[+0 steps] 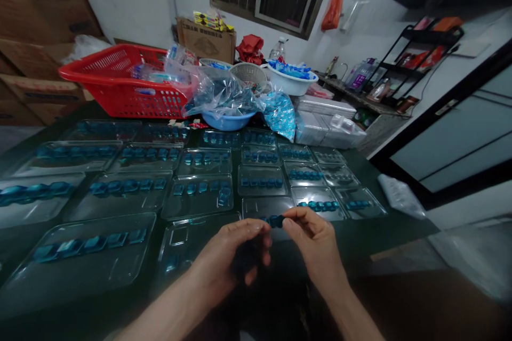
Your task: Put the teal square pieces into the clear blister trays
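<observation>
Dark blue piece (pixel 276 220): held just right of the lower centre of the frame, over the near edge of a clear tray (pixel 256 205). It appears glossy and faceted; blur and the fingers hide its ends. The right hand (pixel 314 234) pinches its right end between thumb and forefinger. The left hand (pixel 236 237) is curled at its left end, thumb and forefinger close together; whether they grip it cannot be told.

Progress, as judged from the layout: well advanced, since most trays in view carry a row. The lower-left tray (pixel 100 272) bears five blue blocks (pixel 95 244), evenly lined up. One tray (pixel 192 205) at centre has four in line and another askew at its right end. The tray (pixel 196 229) by the left wrist shows one bluish item; the forearm hides part of it. Contents of the tray under the hands are largely covered.

Beyond, along the rear of the dark worktop (pixel 360 242): a red basket (pixel 72 72) at upper left, a blue basin (pixel 228 121) at upper centre, and a bag of blue items (pixel 280 114) beside stacked clear packaging (pixel 316 130).
</observation>
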`<move>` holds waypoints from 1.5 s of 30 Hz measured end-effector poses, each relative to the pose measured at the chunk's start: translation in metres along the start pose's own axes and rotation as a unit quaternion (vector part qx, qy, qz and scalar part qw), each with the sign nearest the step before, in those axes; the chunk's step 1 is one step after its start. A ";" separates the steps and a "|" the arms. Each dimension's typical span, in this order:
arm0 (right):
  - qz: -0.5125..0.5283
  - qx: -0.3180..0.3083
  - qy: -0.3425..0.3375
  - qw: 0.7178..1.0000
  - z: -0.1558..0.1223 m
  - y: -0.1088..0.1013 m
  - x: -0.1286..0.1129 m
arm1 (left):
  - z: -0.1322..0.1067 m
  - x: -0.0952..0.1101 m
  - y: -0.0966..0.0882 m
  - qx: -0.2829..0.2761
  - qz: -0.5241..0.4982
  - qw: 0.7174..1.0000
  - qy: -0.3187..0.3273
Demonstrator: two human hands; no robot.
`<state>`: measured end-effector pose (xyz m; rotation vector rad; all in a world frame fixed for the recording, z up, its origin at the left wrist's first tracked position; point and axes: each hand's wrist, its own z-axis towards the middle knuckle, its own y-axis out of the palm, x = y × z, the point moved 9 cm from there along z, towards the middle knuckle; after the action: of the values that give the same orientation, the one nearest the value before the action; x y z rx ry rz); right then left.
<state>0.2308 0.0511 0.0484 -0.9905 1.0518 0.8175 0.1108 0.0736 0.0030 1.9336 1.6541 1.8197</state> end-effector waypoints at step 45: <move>0.023 -0.081 -0.086 0.993 -0.017 0.017 -0.015 | 0.008 -0.005 0.000 0.044 0.145 0.988 0.003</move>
<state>0.2062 0.0402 0.0558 -1.0140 0.8727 1.0204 0.1176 0.0747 -0.0030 2.3158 1.5477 1.8719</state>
